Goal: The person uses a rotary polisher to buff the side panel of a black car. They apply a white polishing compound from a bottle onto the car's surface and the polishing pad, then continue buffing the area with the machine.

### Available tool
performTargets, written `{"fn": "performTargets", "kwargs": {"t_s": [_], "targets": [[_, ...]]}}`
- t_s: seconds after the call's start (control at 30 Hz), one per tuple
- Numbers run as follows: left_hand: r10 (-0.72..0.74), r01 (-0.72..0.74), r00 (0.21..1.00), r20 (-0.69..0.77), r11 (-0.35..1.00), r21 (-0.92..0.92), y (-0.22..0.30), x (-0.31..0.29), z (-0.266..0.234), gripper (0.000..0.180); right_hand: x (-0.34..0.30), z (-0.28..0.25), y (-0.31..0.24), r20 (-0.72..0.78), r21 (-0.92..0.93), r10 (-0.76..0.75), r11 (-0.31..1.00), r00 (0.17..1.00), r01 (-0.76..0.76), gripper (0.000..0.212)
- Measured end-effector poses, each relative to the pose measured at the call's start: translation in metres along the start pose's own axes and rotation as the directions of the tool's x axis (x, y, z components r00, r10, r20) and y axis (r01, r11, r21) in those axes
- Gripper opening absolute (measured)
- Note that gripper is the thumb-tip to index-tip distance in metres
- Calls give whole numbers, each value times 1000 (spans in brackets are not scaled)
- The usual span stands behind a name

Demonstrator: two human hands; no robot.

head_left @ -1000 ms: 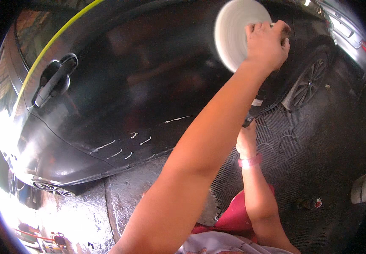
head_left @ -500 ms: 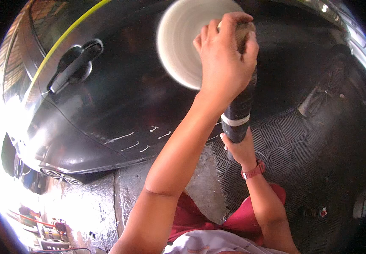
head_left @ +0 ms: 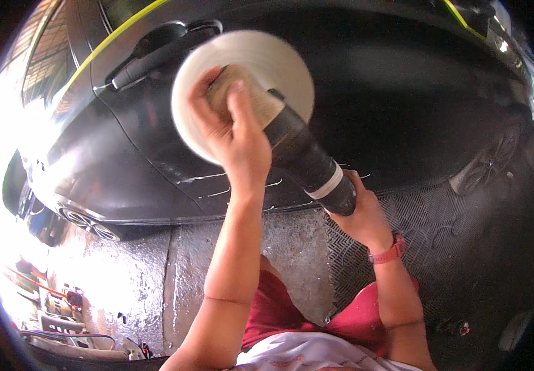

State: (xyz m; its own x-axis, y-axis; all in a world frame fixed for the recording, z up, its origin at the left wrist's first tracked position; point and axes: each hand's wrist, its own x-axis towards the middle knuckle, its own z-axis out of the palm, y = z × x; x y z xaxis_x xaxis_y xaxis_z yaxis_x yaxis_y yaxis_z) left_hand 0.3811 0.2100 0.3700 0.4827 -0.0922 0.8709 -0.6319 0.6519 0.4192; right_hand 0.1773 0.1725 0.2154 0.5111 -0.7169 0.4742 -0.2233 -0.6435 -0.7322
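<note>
A rotary car polisher [head_left: 304,145] with a dark body, a pale band and a tan head lies against the black car door. Its round white pad [head_left: 267,55] looks smeared, as if spinning, and covers part of the panel. My left hand [head_left: 236,123] is closed over the head of the machine. Farther back and lower, my right hand [head_left: 363,216], with a red watch at the wrist, grips the rear end of the body. White streaks of compound [head_left: 273,183] mark the lower door beneath the tool.
A black door handle [head_left: 155,52] sits just left of the pad. Yellow-green tape [head_left: 118,28] runs along the window edge. Below the car are wet concrete [head_left: 205,253] and a patterned mat [head_left: 397,216]. Tools and a hose [head_left: 63,309] lie at the lower left.
The polisher has moved left and down across the door, towards the handle, and its body now slants more. Both hands have kept hold of it.
</note>
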Motion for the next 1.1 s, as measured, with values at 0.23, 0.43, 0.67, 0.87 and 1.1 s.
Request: {"fn": "performTargets", "kwargs": {"t_s": [0.23,0.43,0.67,0.87,1.1], "targets": [[-167,182,926,-338,983,12,-9,-33,-37,27,0,-59,-34,225,-283,-3,957,974,68,73],[-151,99,934,-324,980,-171,-2,-21,10,31,9,-99,-51,55,-384,-94,917,994,108,65],[-150,81,951,-270,965,-250,-16,-30,19,33,12,-91,-24,46,-337,-92,936,995,102,62],[-85,51,974,-208,985,-163,-10,3,6,34,16,-62,-33,-88,-322,-113,943,990,80,65],[-74,53,941,-331,996,-70,-22,-18,-39,32,19,-42,-38,127,-329,-30,942,991,70,64]]}}
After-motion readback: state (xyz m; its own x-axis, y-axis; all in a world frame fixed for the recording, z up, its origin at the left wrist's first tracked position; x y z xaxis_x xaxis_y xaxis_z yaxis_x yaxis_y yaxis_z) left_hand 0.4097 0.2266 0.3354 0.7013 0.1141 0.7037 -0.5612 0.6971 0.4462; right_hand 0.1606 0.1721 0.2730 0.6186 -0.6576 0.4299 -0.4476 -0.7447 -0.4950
